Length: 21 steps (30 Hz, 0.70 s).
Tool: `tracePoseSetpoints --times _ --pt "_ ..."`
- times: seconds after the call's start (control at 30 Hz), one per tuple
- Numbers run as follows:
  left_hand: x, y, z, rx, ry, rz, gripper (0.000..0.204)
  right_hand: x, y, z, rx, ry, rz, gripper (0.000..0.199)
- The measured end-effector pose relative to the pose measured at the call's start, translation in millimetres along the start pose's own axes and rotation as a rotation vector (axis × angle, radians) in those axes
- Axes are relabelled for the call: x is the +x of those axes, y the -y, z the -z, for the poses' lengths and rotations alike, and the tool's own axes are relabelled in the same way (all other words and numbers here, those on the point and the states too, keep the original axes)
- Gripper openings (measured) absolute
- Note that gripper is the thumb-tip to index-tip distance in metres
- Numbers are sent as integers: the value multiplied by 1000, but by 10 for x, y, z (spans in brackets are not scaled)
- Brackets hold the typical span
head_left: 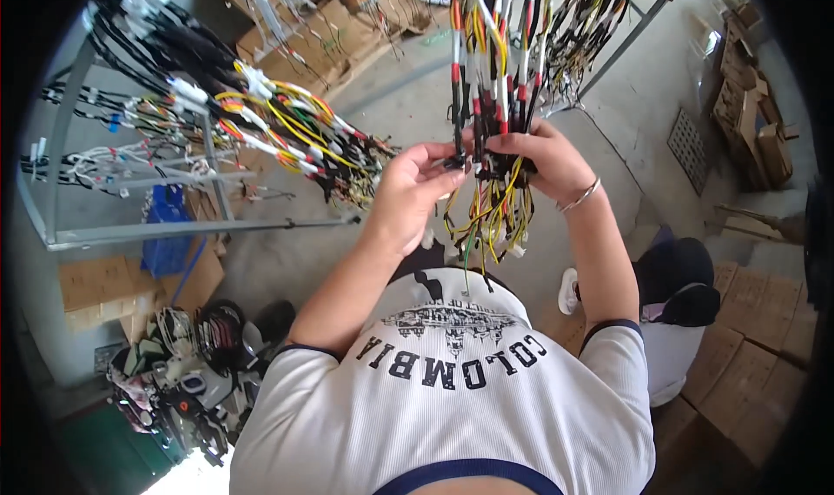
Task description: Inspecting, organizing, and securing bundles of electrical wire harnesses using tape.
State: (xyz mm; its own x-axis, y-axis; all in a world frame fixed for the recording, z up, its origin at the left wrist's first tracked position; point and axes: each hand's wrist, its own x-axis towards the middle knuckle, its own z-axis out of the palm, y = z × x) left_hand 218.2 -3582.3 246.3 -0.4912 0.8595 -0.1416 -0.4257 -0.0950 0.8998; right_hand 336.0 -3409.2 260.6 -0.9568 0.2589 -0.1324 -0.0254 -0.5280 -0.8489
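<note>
A hanging bundle of wiring harnesses [504, 39] comes down in front of me, its wires wrapped in black, white and red sections. My left hand [415, 186] pinches a small black piece, perhaps a connector or taped wire end, between thumb and fingers at the bundle's left side. My right hand [543, 156] is closed around the lower part of the bundle, thumb across the front and fingers partly hidden behind the wires. Loose yellow, black and green wire ends [486, 212] dangle below both hands, some with small white connectors.
More harnesses [269, 117] hang on a grey metal frame [156, 232] at left. Cardboard boxes [756, 121] stand along the right. A blue bag [167, 225] and a parked scooter [195, 391] are at lower left. Another person [682, 312] is close by at right.
</note>
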Motion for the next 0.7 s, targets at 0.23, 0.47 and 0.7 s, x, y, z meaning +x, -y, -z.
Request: tracePoseSetpoints --times 0.23,0.47,0.7 --pt "-114 14 65 61 37 -19 29 -87 -65 -4 -13 -8 -24 28" --pt "-215 -91 39 150 75 -79 41 -117 -101 67 14 -36 -23 27" --pt "-119 -28 87 97 93 2 38 -111 -28 31 -53 -4 -26 36"
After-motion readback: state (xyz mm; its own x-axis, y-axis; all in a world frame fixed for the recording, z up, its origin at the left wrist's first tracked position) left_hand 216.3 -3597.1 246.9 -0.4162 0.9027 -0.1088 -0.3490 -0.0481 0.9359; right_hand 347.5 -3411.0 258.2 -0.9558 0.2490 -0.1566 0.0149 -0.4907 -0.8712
